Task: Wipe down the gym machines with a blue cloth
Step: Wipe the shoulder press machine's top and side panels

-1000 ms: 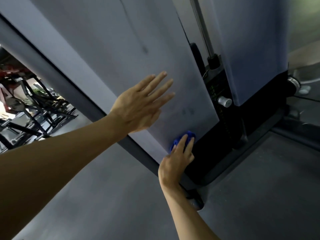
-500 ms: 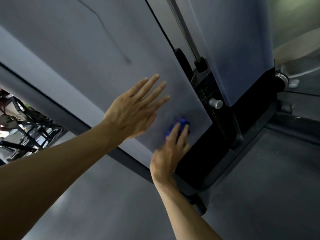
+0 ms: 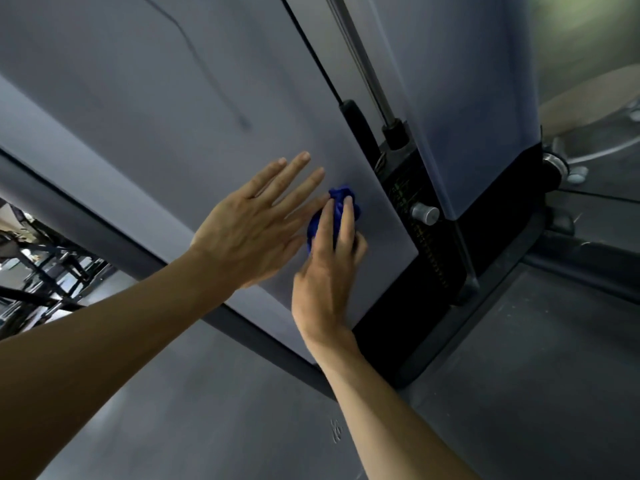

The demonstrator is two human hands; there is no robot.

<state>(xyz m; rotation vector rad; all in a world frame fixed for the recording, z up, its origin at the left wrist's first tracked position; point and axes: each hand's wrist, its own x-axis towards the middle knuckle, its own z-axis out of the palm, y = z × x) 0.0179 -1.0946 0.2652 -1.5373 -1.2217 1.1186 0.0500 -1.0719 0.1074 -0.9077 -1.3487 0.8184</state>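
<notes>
A grey side panel of a gym machine fills the upper left of the view. My left hand lies flat against it with straight, spread fingers. Just to its right, my right hand presses a bunched blue cloth onto the panel with straight fingers; most of the cloth is hidden under them. The two hands nearly touch at the fingertips.
Right of the panel stands the black weight stack with a silver selector knob and a steel guide rod. A second grey shroud rises beyond it. Dark floor lies below; black gym frames stand at far left.
My right hand has slid the blue cloth up the panel from its bottom edge toward my left hand. The left hand has stayed flat on the panel.
</notes>
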